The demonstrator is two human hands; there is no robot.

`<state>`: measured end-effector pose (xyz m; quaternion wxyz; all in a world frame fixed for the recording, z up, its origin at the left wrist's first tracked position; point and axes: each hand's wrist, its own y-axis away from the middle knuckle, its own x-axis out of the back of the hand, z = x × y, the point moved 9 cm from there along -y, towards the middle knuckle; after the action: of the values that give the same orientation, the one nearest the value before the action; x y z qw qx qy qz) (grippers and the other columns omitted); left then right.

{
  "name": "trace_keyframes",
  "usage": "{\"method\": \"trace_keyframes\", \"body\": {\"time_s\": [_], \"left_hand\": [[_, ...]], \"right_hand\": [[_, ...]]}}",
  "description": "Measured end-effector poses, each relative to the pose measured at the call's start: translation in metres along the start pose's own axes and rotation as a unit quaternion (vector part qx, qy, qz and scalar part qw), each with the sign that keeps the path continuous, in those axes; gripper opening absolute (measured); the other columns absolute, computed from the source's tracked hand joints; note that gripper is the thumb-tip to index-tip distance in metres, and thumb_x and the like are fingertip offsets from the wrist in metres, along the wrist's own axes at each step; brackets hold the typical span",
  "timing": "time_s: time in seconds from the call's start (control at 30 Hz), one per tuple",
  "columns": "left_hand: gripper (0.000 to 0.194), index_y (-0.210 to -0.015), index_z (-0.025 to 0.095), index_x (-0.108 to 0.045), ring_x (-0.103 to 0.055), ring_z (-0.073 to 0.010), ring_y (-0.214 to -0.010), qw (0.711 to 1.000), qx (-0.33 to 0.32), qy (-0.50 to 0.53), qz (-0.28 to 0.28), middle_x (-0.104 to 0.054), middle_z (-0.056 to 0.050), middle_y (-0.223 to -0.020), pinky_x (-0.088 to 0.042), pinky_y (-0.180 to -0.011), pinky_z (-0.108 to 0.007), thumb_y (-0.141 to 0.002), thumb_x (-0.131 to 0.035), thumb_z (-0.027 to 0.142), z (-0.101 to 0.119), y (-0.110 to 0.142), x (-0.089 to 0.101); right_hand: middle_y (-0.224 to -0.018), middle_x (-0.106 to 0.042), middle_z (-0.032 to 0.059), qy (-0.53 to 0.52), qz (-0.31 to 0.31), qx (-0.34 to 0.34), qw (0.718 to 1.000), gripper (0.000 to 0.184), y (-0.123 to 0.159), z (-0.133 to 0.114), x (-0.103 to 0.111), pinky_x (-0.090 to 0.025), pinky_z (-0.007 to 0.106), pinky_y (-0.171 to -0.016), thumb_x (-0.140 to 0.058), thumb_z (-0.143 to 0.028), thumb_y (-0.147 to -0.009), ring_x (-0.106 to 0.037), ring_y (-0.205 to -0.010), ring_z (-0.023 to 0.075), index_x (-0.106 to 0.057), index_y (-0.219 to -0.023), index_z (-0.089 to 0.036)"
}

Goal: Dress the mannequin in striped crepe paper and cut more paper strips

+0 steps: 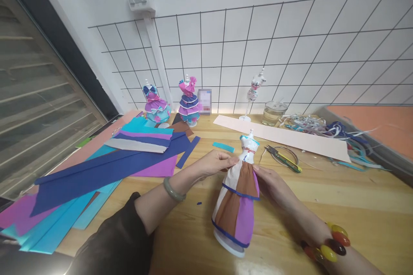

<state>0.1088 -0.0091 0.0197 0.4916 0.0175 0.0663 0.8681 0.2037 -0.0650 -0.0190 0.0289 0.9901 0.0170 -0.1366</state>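
Observation:
A small white dress form [249,144] stands tilted on its round base near the table's front. It wears a two-tiered paper skirt [237,212] in white, brown and purple panels with dark blue trim. My left hand [217,162] pinches the skirt's waist from the left side. On the other side, the fingers of my right hand [271,180] are closed on the waist's right edge, partly hidden behind the purple panel. The form's bodice is bare white, with blue and reddish marks. A short turquoise paper strip [223,147] lies just behind my left hand.
Dark blue paper [106,165] and other coloured sheets spread over the left. Green-handled pliers [287,161], a long pale paper strip [290,135], a glass of liquid [273,114] and tangled scraps [316,124] lie right. Two dressed forms [189,103] and one bare form [256,90] stand behind.

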Motion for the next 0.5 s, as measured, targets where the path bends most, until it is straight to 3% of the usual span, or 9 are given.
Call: {"method": "trace_keyframes", "body": {"time_s": [0.5], "left_hand": [[0.053,-0.086,0.009,-0.068,-0.055,-0.0129,-0.074,0.999,0.019,0.039,0.001,-0.065,-0.005,-0.081,-0.041,-0.078,-0.029,-0.067,-0.065,0.059,-0.012,-0.004,0.001]], "right_hand": [[-0.109,-0.07,0.0074,-0.032,-0.002,-0.011,0.999,0.031,0.001,-0.001,-0.004,-0.039,0.042,-0.099,-0.059,-0.044,-0.081,-0.059,-0.108,0.0257,-0.071,-0.096,-0.02]]}}
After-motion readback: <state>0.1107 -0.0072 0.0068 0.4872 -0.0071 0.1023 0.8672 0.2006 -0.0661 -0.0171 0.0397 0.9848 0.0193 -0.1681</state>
